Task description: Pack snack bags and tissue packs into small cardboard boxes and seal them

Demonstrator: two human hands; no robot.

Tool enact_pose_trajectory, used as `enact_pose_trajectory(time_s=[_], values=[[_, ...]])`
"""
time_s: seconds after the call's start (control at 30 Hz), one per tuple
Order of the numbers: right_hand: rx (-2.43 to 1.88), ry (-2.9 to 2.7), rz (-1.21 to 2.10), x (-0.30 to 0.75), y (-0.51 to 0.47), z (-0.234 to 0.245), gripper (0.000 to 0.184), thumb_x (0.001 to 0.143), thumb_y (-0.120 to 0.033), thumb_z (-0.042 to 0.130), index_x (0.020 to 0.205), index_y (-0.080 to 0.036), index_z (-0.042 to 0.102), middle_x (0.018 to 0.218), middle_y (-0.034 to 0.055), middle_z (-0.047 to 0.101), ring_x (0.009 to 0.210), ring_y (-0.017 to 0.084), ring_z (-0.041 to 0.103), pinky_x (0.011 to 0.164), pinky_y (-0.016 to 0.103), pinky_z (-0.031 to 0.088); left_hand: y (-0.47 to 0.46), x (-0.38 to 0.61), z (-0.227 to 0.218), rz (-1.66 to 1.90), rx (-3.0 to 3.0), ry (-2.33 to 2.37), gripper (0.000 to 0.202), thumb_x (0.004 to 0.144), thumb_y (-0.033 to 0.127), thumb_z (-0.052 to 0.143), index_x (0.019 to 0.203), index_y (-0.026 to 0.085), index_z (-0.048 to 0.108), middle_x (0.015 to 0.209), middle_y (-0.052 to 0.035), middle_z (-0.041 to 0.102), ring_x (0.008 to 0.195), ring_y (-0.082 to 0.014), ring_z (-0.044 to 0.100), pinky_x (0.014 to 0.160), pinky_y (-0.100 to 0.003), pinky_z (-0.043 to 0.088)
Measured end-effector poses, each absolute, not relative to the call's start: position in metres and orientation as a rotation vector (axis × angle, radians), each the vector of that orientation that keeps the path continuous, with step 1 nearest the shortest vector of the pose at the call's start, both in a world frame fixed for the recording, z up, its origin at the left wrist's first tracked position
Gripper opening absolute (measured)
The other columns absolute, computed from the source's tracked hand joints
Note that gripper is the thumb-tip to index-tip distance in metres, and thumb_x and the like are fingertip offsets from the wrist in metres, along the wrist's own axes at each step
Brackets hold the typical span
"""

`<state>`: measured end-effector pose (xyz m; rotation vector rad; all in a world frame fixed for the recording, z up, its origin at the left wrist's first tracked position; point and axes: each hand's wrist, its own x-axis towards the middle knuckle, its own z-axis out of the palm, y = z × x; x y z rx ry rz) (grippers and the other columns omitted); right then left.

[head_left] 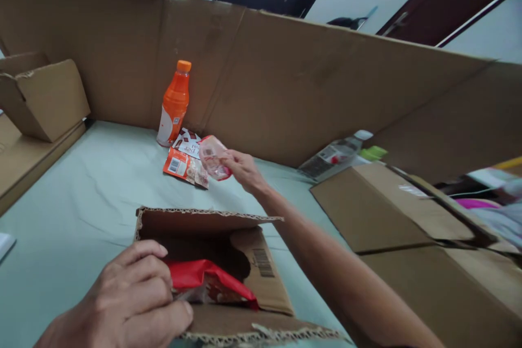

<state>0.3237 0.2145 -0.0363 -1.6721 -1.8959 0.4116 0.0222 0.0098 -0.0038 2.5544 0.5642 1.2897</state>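
Near me stands an open cardboard box (271,285) with its flaps raised. My left hand (130,296) is closed over its left edge, fingers curled inward. Inside the box lies a red packet (199,277), partly hidden by those fingers. Beyond the far flap, my right hand (243,171) pinches a round-ended clear and pink plastic package (213,157) by its right side. It is held in front of an orange snack packet (179,166) and a white packet with brown squares (186,141), overlapping them in view. An orange-capped bottle of orange drink (175,100) stands just behind these packets.
A tall cardboard wall (305,87) closes off the back. At left, a small open box (53,98) sits on a flat cardboard piece. To the right, a clear plastic bottle (334,155) leans behind larger cardboard boxes (367,206). Pale green cloth (110,174) covers the surface.
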Motion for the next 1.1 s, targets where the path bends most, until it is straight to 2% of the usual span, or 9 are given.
enact_pose_trajectory(time_s=[0.07, 0.17, 0.33, 0.43, 0.57, 0.67, 0.87, 1.0, 1.1], values=[[-1.598, -1.820, 0.471, 0.335, 0.182, -0.019, 0.036, 0.094, -0.046, 0.040, 0.073, -0.022, 0.058, 0.071, 0.0036, 0.064, 0.067, 0.019, 0.064, 0.066, 0.033, 0.054, 0.007, 0.017, 0.001, 1.185, 2.580, 0.534, 0.037, 0.076, 0.005, 0.049, 0.107, 0.020, 0.064, 0.075, -0.0001, 0.068, 0.074, -0.0189, 0.064, 0.101, -0.041, 0.053], [-1.345, -1.637, 0.699, 0.347, 0.120, 0.017, 0.043, 0.084, -0.058, 0.061, 0.060, -0.025, 0.048, 0.061, -0.0004, 0.058, 0.057, 0.016, 0.057, 0.060, 0.032, 0.054, 0.002, 0.009, 0.010, 1.082, 2.651, 0.535, 0.039, 0.077, 0.005, 0.050, 0.111, 0.019, 0.064, 0.085, -0.0027, 0.073, 0.089, -0.0217, 0.067, 0.112, -0.047, 0.046], [-1.077, -1.573, 0.969, 0.339, 0.034, 0.079, 0.045, 0.072, -0.054, 0.087, 0.049, -0.026, 0.059, 0.047, -0.0046, 0.051, 0.041, 0.011, 0.045, 0.046, 0.028, 0.045, -0.005, 0.004, 0.016, 1.011, 2.749, 0.614, 0.038, 0.081, 0.003, 0.052, 0.111, 0.022, 0.066, 0.085, -0.0012, 0.073, 0.108, -0.0245, 0.064, 0.123, -0.056, 0.033], [-1.133, -1.790, 0.983, 0.322, 0.012, 0.094, 0.019, 0.083, -0.050, 0.076, 0.080, -0.031, 0.080, 0.065, -0.0019, 0.069, 0.050, 0.014, 0.057, 0.046, 0.026, 0.046, -0.008, 0.004, 0.016, 1.045, 2.771, 0.635, 0.037, 0.080, 0.002, 0.053, 0.108, 0.022, 0.067, 0.085, -0.0013, 0.072, 0.109, -0.0243, 0.064, 0.121, -0.056, 0.036], [-1.180, -2.218, 0.959, 0.305, 0.009, 0.094, 0.034, 0.095, -0.035, 0.058, 0.121, -0.031, 0.078, 0.107, 0.0023, 0.081, 0.085, 0.020, 0.074, 0.069, 0.028, 0.055, -0.009, 0.005, 0.015, 1.076, 2.784, 0.668, 0.037, 0.079, 0.001, 0.052, 0.104, 0.023, 0.067, 0.085, -0.0015, 0.071, 0.109, -0.0244, 0.063, 0.120, -0.057, 0.038], [-1.285, -2.427, 0.754, 0.288, 0.016, 0.087, 0.035, 0.097, -0.028, 0.054, 0.124, -0.029, 0.077, 0.118, 0.0036, 0.079, 0.101, 0.023, 0.074, 0.084, 0.031, 0.054, -0.010, 0.005, 0.014, 1.079, 2.765, 0.656, 0.034, 0.079, 0.000, 0.051, 0.100, 0.021, 0.067, 0.082, -0.0017, 0.068, 0.110, -0.0237, 0.062, 0.121, -0.054, 0.037], [-1.561, -2.801, 0.630, 0.239, 0.042, 0.056, 0.039, 0.091, -0.012, 0.055, 0.125, -0.018, 0.074, 0.115, 0.0133, 0.079, 0.100, 0.028, 0.074, 0.076, 0.031, 0.050, -0.011, 0.007, 0.012, 1.100, 2.714, 0.624, 0.032, 0.079, -0.001, 0.049, 0.095, 0.020, 0.067, 0.082, -0.0025, 0.066, 0.112, -0.0241, 0.061, 0.120, -0.053, 0.038], [-1.514, -2.954, 0.840, 0.230, 0.048, 0.042, 0.034, 0.098, -0.019, 0.052, 0.126, -0.015, 0.072, 0.113, 0.0146, 0.079, 0.095, 0.027, 0.075, 0.073, 0.032, 0.052, -0.011, 0.007, 0.008, 1.153, 2.673, 0.615, 0.032, 0.075, -0.001, 0.049, 0.094, 0.019, 0.066, 0.086, -0.0037, 0.067, 0.118, -0.0250, 0.061, 0.120, -0.052, 0.039], [-1.343, -2.737, 0.671, 0.249, 0.039, 0.049, 0.033, 0.097, -0.022, 0.056, 0.125, -0.018, 0.073, 0.121, 0.0120, 0.078, 0.104, 0.026, 0.074, 0.085, 0.034, 0.056, -0.011, 0.009, 0.001, 1.242, 2.636, 0.609, 0.031, 0.073, 0.004, 0.051, 0.094, 0.020, 0.067, 0.086, -0.0054, 0.069, 0.114, -0.0275, 0.063, 0.115, -0.053, 0.045]])
